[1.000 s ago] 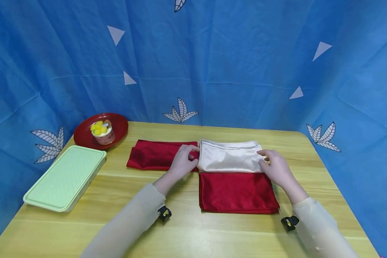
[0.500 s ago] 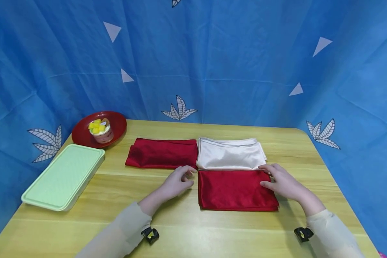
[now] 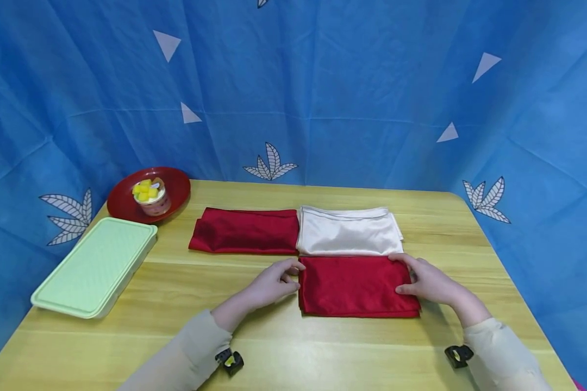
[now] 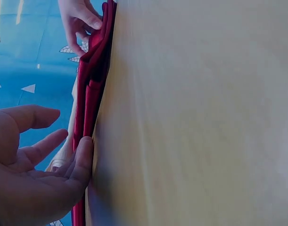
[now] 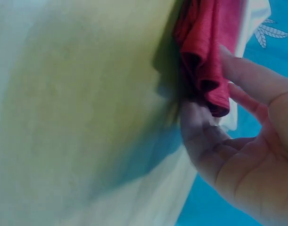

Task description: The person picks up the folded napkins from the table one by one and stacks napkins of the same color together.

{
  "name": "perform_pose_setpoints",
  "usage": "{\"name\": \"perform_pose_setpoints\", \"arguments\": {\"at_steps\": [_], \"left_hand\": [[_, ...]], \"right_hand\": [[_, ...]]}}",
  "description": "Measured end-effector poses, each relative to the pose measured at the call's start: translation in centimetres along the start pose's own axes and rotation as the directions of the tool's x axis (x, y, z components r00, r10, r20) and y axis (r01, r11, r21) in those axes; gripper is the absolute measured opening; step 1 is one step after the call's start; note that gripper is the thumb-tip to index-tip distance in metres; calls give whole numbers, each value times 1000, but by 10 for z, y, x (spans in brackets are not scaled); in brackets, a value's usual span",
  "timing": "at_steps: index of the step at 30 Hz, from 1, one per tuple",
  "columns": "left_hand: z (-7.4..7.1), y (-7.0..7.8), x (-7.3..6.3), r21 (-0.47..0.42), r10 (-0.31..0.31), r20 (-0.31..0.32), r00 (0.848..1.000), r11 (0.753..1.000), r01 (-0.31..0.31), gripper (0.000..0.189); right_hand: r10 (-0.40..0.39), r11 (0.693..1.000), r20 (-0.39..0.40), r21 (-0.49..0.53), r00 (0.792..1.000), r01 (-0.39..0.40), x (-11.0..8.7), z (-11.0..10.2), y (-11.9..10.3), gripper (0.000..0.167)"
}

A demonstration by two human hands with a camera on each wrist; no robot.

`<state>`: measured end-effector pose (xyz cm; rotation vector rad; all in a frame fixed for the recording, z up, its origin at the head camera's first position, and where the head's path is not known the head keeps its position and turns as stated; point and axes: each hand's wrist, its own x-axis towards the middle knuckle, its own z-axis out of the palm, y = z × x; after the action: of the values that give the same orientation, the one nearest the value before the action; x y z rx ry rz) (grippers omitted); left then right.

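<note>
A folded red satin cloth [image 3: 359, 285] lies in front, between my two hands. At its left end, my left hand [image 3: 271, 283] touches the edge with loosely bent fingers; the left wrist view shows one fingertip [image 4: 85, 157] low against the cloth's side and the thumb apart. My right hand [image 3: 430, 279] spans the right end. There, in the right wrist view, the thumb [image 5: 252, 77] lies over the cloth's top and other fingers [image 5: 198, 127] reach low beside its folded edge. A folded white satin cloth [image 3: 347, 233] lies directly behind, beside a second folded red cloth [image 3: 244, 232].
At the left stands a pale green lidded box [image 3: 95, 269]. Behind it, a red plate [image 3: 181, 184] holds a cup of dessert with yellow cubes [image 3: 151, 202]. A blue patterned curtain [image 3: 352, 98] closes off the back and sides of the wooden table [image 3: 323, 353].
Both hands have come toward the person, from the white cloth's sides to the front red cloth's ends. The left hand has then moved right, to the red edge. The cloths keep their layout.
</note>
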<state>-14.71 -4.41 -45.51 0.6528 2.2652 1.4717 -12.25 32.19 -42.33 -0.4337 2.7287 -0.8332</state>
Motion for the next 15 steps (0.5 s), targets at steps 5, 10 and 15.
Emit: {"name": "perform_pose_setpoints", "arguments": {"at_steps": [5,10,15], "left_hand": [[1,2,1,30,11,17,1000,999,-12,36],[3,4,2,38,22,33,999,999,-23,34],[7,5,3,50,19,44,999,999,-21,32]], "right_hand": [[-48,998,-16,34,999,48,1,4,1,63],[-37,999,-9,39,999,37,2,8,0,60],[-53,998,-5,29,999,53,2,12,-5,51]]}}
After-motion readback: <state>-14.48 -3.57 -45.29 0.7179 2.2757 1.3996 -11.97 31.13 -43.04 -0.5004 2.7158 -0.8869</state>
